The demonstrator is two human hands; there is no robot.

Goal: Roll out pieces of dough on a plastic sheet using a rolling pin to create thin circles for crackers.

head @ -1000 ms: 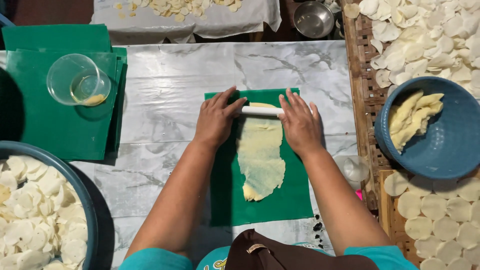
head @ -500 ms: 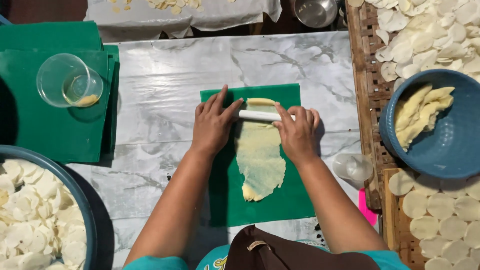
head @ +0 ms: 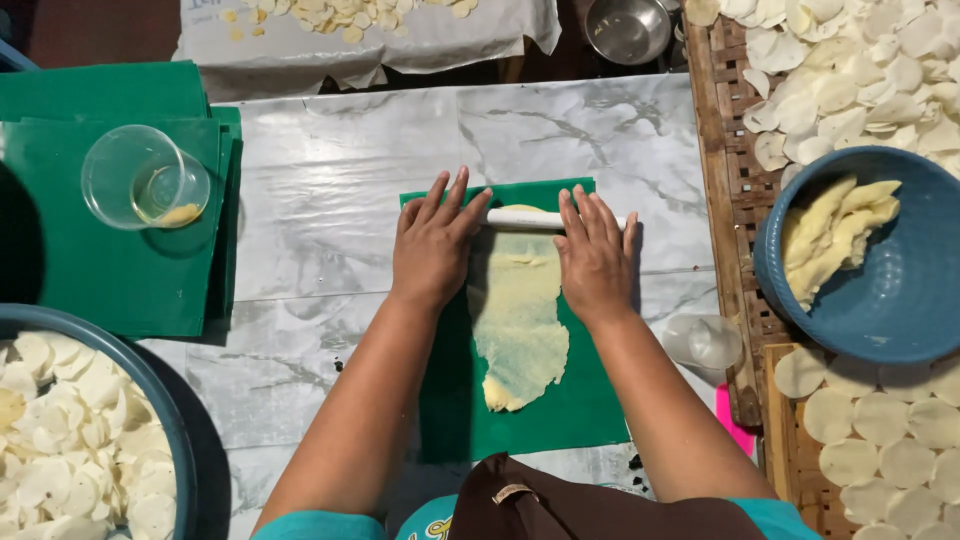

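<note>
Dough sheet: pale yellow, rolled thin and long, lying on a green mat at the middle of a marble-patterned table. Near end ragged and thicker; far end under the roller.

Rolling pin: slim white rod, set across the far end of the dough sheet, near the mat's far edge.

Left hand: palm down, fingers spread and straight, fingertips pressing on the left part of the rolling pin. No grip closed around it.

Right hand: palm down, fingers straight and slightly fanned, resting on the right part of the rolling pin. Also flat, not clenched.

Green mats, stacked: at the left of the table, well apart from the working mat.

Clear plastic cup: standing on the stacked mats, a little yellowish liquid at its bottom.

Large dark basin: lower left corner, full of small white round discs.

Blue bowl: at the right, on a wooden slatted rack, holding folded pale yellow dough pieces.

Flat white rounds: spread over the rack beyond the blue bowl, and more on a second rack nearer the person.

Second clear cup: lying on its side just beside the right forearm.

Metal bowl: at the far edge, beside a white cloth with scattered yellowish chips.
</note>
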